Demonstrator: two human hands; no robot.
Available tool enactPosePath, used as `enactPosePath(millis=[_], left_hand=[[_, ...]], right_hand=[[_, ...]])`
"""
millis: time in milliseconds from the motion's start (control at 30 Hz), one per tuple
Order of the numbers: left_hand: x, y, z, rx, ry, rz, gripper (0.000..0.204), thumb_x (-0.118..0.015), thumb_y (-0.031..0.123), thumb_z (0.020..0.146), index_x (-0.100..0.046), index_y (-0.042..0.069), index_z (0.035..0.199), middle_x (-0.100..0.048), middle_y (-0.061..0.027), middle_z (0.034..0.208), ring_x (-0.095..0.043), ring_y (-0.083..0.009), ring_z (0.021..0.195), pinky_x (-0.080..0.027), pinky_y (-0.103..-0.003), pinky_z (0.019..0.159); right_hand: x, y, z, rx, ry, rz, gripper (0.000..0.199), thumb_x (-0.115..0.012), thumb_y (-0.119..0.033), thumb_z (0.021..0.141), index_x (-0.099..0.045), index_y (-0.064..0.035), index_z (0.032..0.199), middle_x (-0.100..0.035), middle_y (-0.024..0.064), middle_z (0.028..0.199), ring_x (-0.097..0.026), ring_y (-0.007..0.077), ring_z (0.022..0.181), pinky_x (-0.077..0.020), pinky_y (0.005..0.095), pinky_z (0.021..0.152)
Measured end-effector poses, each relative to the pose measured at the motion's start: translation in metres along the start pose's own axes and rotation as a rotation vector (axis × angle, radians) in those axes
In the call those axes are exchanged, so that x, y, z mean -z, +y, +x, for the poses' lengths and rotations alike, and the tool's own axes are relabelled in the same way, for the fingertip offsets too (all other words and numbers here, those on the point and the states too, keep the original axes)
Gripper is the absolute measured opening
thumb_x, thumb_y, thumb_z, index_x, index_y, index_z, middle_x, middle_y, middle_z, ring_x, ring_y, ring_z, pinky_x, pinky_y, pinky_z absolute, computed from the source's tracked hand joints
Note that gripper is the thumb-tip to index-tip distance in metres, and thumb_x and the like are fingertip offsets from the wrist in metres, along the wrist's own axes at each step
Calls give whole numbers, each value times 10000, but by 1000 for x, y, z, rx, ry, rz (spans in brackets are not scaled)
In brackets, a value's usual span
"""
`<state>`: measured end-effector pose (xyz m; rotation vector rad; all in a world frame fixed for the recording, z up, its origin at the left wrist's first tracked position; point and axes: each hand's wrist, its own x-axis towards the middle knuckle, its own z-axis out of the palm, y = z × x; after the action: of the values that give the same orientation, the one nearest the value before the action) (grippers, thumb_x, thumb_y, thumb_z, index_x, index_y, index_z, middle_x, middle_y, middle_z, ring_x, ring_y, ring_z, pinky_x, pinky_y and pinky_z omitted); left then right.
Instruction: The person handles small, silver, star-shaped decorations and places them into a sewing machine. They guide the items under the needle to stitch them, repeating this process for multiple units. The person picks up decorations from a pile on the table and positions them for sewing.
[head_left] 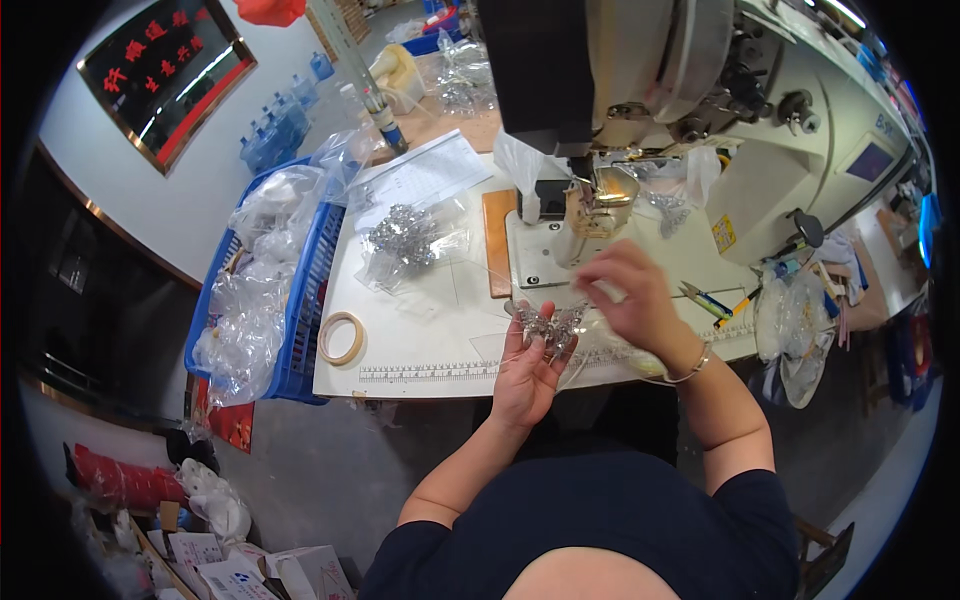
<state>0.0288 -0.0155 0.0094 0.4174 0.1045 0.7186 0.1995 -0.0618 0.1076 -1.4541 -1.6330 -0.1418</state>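
Observation:
My left hand [527,368] holds a small silvery beaded ornament [548,325] at the front edge of the white sewing table [420,340]. A thin clear plastic piece lies under the ornament. My right hand [630,295] hovers just right of it, blurred, fingers pinched on a small pale piece that I cannot make out. Both hands sit right in front of the sewing machine's needle area [590,205].
A large industrial sewing machine [700,90] fills the back right. A clear bag of silvery ornaments [405,240] lies at table centre-left, a tape roll [341,337] near the left edge. A blue crate [300,300] with plastic bags stands left. Scissors [705,298] lie right.

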Motion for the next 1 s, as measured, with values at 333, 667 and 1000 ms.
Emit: enactPosePath(millis=[333, 667, 1000], left_hand=[[-8, 13, 6, 125, -52, -157, 415, -266, 297, 997, -287, 152, 1385, -345, -79, 1403, -365, -235, 1277, -285, -438, 1079], [-1, 7, 6, 148, 0, -145, 410, -266, 326, 996, -327, 136, 1354, -351, -86, 1398, -354, -243, 1285, -268, -440, 1086], [5, 8, 5, 140, 11, -119, 420, -238, 340, 998, -263, 175, 1383, -338, -77, 1399, -363, -238, 1273, -289, -453, 1071]], right_hand=[[-35, -6, 12, -18, -304, 61, 195, -686, -147, 731, -659, -46, 896, -563, 83, 835, -555, 240, 766, -461, 333, 691], [-42, -3, 10, -164, -340, 83, 217, -727, -174, 695, -639, -32, 833, -584, 81, 706, -578, 203, 626, -463, 300, 586], [-48, -7, 6, -344, -291, 209, 143, -716, -128, 703, -640, -15, 745, -627, 91, 665, -610, 182, 587, -487, 282, 566]])
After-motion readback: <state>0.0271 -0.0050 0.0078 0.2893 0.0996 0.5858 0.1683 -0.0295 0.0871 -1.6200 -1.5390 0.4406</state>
